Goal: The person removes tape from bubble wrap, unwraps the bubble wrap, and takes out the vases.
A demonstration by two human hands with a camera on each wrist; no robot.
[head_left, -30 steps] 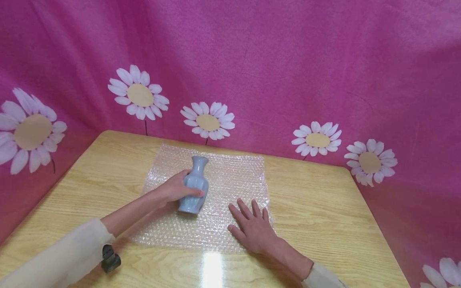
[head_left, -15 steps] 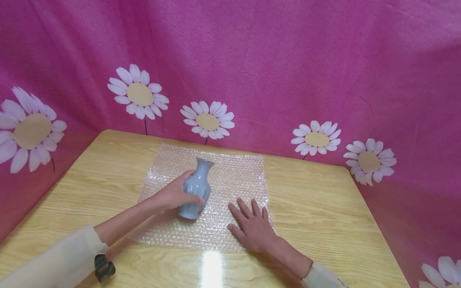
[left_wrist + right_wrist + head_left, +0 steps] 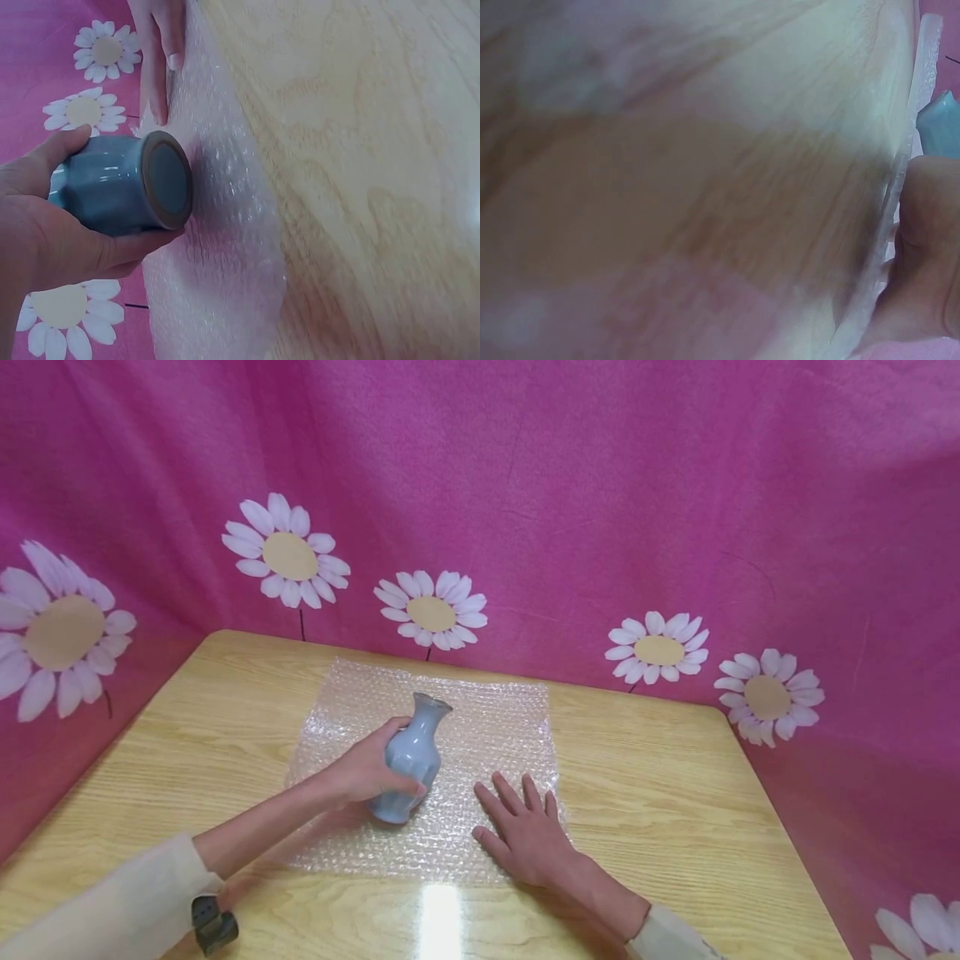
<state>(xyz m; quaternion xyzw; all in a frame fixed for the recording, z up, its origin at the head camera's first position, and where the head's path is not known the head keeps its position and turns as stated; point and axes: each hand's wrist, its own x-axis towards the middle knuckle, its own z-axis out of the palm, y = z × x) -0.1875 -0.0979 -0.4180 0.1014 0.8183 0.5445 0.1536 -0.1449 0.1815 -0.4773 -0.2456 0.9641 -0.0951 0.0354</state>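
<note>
A glazed blue-grey vase with a flared neck is gripped around its body by my left hand. It leans, mouth up and to the right, above a sheet of bubble wrap. In the left wrist view the vase's round base faces the camera, apart from the wrap, with thumb and fingers on either side. My right hand rests with fingers spread on the wrap's front right part. The right wrist view shows part of that hand on the wrap's edge.
A light wooden table carries the wrap. Behind it and at both sides hangs a magenta cloth printed with white daisies. A dark strap-like device hangs at the left sleeve.
My left hand has tilted the vase further, its mouth moving right and nearer, its base coming slightly towards me. The right hand has stayed in place on the bubble wrap.
</note>
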